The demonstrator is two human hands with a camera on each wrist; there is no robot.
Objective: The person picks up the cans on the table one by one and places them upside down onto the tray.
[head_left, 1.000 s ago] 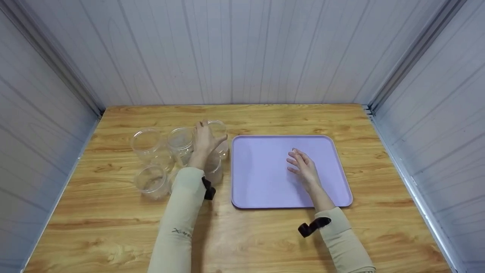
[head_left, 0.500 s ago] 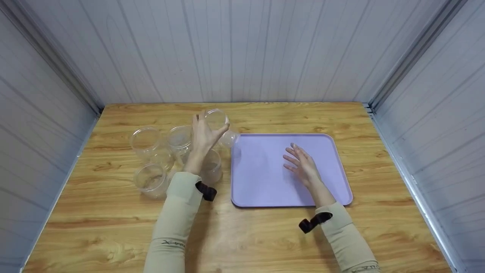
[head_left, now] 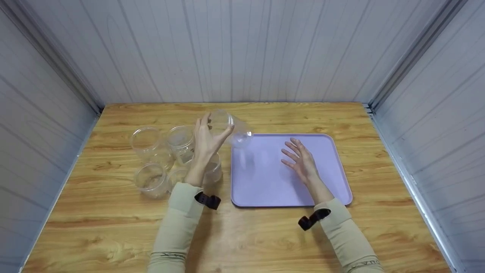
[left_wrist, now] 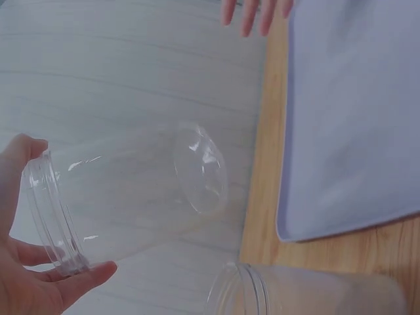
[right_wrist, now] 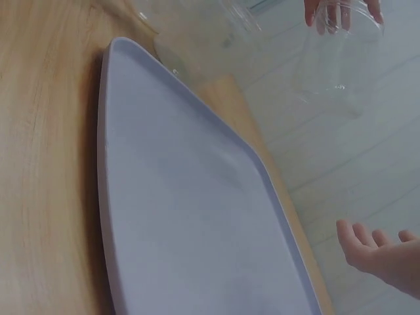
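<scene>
My left hand [head_left: 206, 142] grips a clear plastic jar [left_wrist: 138, 184] around its ringed rim, thumb on one side and fingers on the other. The jar is raised and tilted, its base pointing right over the far left corner of the purple tray [head_left: 265, 178]. In the right wrist view the same jar [right_wrist: 341, 59] hangs from the fingers against the wall. My right hand [head_left: 304, 162] hovers above the tray with its fingers spread and nothing in them; the left wrist view catches its fingertips [left_wrist: 249, 16] at the top edge.
Several more clear jars stand in a group left of the tray, among them a far left jar [head_left: 146, 140], a near left jar [head_left: 151, 182] and one beside the tray [head_left: 214, 170]. Pale panel walls [head_left: 242, 53] enclose the wooden table [head_left: 261, 239] at the back and sides.
My left hand has lifted the jar from the back of the group and carried it right, tilting it toward the tray. The right hand has moved slightly farther away, its fingers spreading.
</scene>
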